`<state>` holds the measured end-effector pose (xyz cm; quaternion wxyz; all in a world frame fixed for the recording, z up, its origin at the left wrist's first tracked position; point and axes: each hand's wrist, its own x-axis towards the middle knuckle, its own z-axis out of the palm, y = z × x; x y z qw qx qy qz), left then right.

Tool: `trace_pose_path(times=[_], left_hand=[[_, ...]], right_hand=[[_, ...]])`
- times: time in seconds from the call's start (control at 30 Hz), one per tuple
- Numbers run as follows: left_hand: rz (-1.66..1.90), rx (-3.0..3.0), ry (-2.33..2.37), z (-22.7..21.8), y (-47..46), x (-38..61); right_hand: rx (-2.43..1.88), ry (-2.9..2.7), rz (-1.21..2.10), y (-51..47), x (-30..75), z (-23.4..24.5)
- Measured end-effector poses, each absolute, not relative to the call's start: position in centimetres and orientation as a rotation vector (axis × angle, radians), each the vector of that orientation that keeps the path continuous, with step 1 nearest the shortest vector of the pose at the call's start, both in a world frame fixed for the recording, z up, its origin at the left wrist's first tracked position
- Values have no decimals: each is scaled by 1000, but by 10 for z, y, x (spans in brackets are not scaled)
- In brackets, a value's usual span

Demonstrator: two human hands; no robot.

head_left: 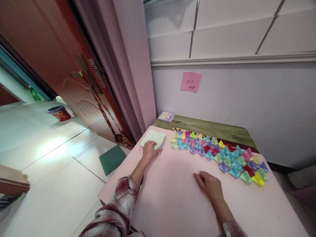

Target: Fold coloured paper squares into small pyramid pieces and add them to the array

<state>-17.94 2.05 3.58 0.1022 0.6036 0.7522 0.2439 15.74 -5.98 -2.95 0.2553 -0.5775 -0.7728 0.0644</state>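
Observation:
My left hand (pixel 151 150) rests on the near edge of a stack of square paper (pixel 155 134), its fingers curled and pressed against it. The top sheet is pale green, and purple edges show below on the right. How many sheets the fingers grip is hidden. My right hand (pixel 209 186) hovers over or rests on the pink table covering, its fingers curled in and nothing visible in them. Beyond it, small folded paper boats (pixel 214 150) in many colours stand packed in several rows, slanting from the stack toward the right edge.
A pink cover (pixel 172 197) lies over most of the wooden table (pixel 212 123). A small printed packet (pixel 166 116) sits in the far left corner. On the wall hangs a pink note (pixel 191 82). A green sheet (pixel 112 159) and red bucket (pixel 60 113) are on the floor, near a door (pixel 61 65).

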Motion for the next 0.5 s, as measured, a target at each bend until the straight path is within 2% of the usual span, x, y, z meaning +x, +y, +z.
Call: trace_pose_path(times=[0.37, 0.47, 0.5], left_hand=[[885, 1852, 2234, 45, 19, -187], [946, 2096, 2098, 51, 5, -159], [957, 2358, 1905, 50, -2, -144]], right_hand=[[-1622, -2102, 202, -58, 158, -33], [-1627, -2098, 197, -57, 157, -34], [-1625, -2101, 197, -57, 156, -34]])
